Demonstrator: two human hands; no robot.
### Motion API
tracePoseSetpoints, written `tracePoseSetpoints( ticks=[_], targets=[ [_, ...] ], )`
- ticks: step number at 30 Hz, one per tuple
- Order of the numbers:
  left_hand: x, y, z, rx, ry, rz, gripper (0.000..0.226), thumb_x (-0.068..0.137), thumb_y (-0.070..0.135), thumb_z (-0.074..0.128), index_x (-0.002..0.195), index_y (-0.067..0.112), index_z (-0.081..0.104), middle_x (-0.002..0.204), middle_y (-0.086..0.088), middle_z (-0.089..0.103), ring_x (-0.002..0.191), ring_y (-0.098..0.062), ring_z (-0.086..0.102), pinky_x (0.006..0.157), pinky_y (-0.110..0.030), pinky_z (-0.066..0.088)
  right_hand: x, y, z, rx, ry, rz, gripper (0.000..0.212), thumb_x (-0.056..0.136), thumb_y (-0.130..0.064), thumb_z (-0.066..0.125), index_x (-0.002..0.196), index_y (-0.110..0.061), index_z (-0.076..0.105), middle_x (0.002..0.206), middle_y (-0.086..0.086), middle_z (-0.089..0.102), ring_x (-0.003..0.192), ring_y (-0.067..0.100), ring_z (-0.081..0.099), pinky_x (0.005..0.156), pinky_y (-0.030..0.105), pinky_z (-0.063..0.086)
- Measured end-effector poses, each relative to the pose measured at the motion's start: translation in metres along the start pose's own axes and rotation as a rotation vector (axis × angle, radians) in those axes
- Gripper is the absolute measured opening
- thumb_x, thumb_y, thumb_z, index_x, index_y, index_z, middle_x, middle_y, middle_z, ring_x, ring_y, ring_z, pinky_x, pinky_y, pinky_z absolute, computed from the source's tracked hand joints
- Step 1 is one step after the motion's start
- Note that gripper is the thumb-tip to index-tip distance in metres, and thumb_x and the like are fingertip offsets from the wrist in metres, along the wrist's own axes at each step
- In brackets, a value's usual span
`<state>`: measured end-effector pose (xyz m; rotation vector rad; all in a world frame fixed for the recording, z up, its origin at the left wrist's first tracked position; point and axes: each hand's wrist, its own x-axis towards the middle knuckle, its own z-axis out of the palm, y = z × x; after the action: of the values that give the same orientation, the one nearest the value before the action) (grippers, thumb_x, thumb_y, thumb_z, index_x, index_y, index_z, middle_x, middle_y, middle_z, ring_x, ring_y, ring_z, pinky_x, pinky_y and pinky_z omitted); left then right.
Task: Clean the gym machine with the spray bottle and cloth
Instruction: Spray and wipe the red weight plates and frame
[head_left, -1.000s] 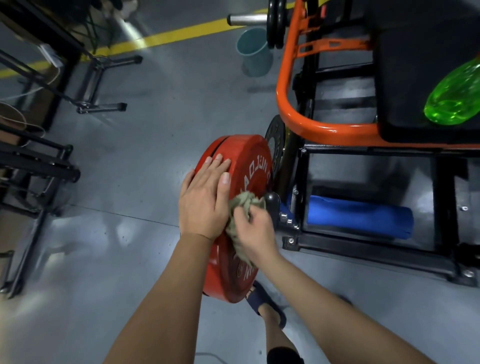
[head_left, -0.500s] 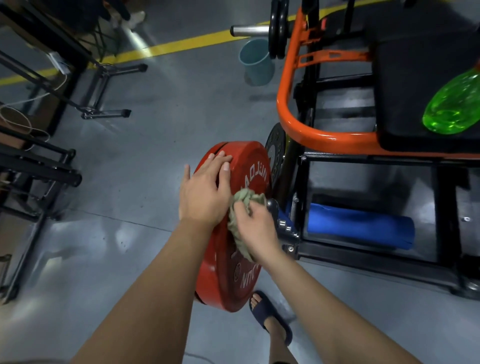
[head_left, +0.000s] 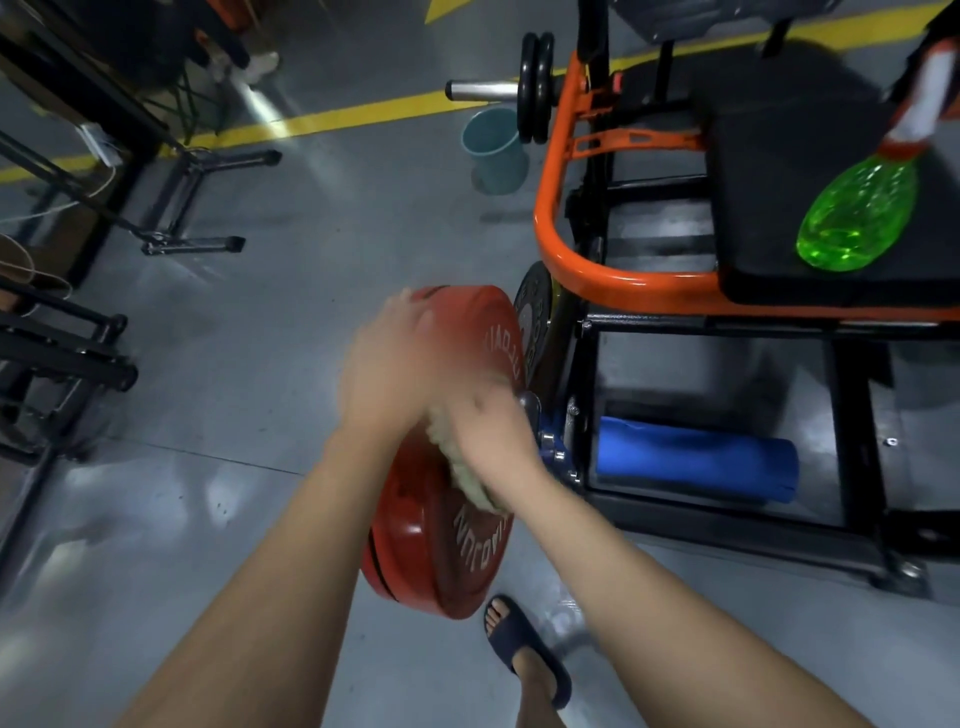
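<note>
The right hand (head_left: 493, 441) clutches the cloth (head_left: 460, 467) against the red plate (head_left: 441, 551), just right of the left hand (head_left: 384, 374) on its rim, whose fingers are too blurred to read; the spray bottle (head_left: 852, 218) lies far right.

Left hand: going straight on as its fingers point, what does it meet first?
The left hand rests on the rim of the red plate; past it, open floor toward the teal bucket, depth unclear.

This is a gym. The gym machine (head_left: 639, 291) has an orange frame; a red weight plate (head_left: 441, 545) sits just beside it, black plates (head_left: 535, 88) behind it, metal racks (head_left: 93, 366) well left of it.
</note>
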<state>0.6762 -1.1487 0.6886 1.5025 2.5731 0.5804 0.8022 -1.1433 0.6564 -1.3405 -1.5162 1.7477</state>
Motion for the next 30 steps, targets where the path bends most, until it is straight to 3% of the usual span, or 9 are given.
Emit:
tracePoseSetpoints(
  ticks=[3, 8, 13, 16, 19, 22, 25, 30],
  targets=[
    [-0.038, -0.015, 0.005, 0.051, -0.047, -0.013, 0.055, 0.104, 0.043, 0.027, 0.152, 0.026, 0.049, 0.164, 0.005, 0.036, 0.155, -0.010, 0.022, 0.127, -0.047, 0.017, 0.031, -0.014, -0.005, 0.045, 0.057, 0.052, 0.038, 0.097, -0.038, 0.050, 0.069, -0.014, 0.058, 0.068, -0.002, 0.062, 0.068, 0.013, 0.058, 0.066, 0.031, 0.043],
    [-0.038, -0.012, 0.009, 0.087, 0.024, -0.032, 0.053, 0.105, 0.038, 0.025, 0.152, 0.029, 0.048, 0.162, 0.009, 0.038, 0.154, -0.004, 0.020, 0.128, -0.044, 0.002, -0.014, 0.029, 0.031, -0.057, 0.176, 0.111, 0.038, 0.089, -0.054, 0.038, 0.075, -0.023, 0.055, 0.086, 0.010, 0.070, 0.083, 0.031, 0.063, 0.075, 0.039, 0.050],
    [-0.035, -0.009, 0.007, 0.077, 0.013, -0.019, 0.055, 0.105, 0.041, 0.023, 0.152, 0.028, 0.049, 0.162, 0.007, 0.039, 0.154, -0.005, 0.021, 0.128, -0.043, 0.007, -0.062, 0.056, 0.031, 0.043, -0.013, 0.123, 0.025, 0.090, -0.045, 0.048, 0.070, -0.034, 0.059, 0.058, -0.008, 0.057, 0.057, 0.008, 0.055, 0.060, 0.032, 0.047],
    [-0.036, -0.013, 0.007, 0.070, 0.017, 0.010, 0.057, 0.104, 0.046, 0.025, 0.151, 0.027, 0.051, 0.162, 0.005, 0.039, 0.154, -0.007, 0.023, 0.127, -0.043, 0.016, -0.003, 0.022, 0.022, 0.008, 0.146, 0.027, 0.042, 0.086, -0.057, 0.044, 0.079, -0.019, 0.062, 0.073, 0.002, 0.069, 0.075, 0.023, 0.064, 0.071, 0.034, 0.050],
    [-0.037, -0.014, 0.008, 0.030, 0.018, 0.015, 0.052, 0.105, 0.043, 0.031, 0.150, 0.027, 0.053, 0.161, 0.006, 0.041, 0.153, -0.007, 0.025, 0.124, -0.041, 0.025, 0.055, -0.027, 0.004, 0.017, 0.251, 0.016, 0.044, 0.095, -0.039, 0.052, 0.058, -0.015, 0.049, 0.065, -0.001, 0.057, 0.075, 0.025, 0.058, 0.069, 0.034, 0.041],
    [-0.036, -0.014, 0.008, 0.013, 0.042, 0.018, 0.053, 0.105, 0.044, 0.029, 0.148, 0.025, 0.055, 0.159, 0.005, 0.044, 0.152, -0.007, 0.027, 0.121, -0.039, 0.030, 0.061, -0.018, 0.003, 0.005, 0.255, 0.003, 0.043, 0.093, -0.043, 0.049, 0.063, -0.012, 0.053, 0.067, 0.002, 0.060, 0.075, 0.027, 0.061, 0.074, 0.040, 0.049],
    [-0.034, -0.013, 0.008, 0.012, 0.037, 0.014, 0.053, 0.106, 0.042, 0.028, 0.148, 0.025, 0.055, 0.159, 0.006, 0.044, 0.152, -0.006, 0.027, 0.121, -0.038, 0.030, 0.010, 0.034, 0.023, 0.004, 0.178, 0.018, 0.047, 0.084, -0.055, 0.042, 0.071, -0.012, 0.057, 0.068, 0.003, 0.065, 0.070, 0.025, 0.063, 0.069, 0.042, 0.051],
    [-0.036, -0.010, 0.007, 0.018, 0.027, -0.007, 0.050, 0.107, 0.038, 0.029, 0.149, 0.026, 0.054, 0.159, 0.008, 0.043, 0.152, -0.004, 0.025, 0.120, -0.042, 0.031, -0.078, 0.087, 0.035, -0.022, -0.063, 0.081, 0.029, 0.080, -0.051, 0.044, 0.062, -0.030, 0.048, 0.049, -0.009, 0.042, 0.050, 0.006, 0.040, 0.055, 0.036, 0.038]
  ],
)
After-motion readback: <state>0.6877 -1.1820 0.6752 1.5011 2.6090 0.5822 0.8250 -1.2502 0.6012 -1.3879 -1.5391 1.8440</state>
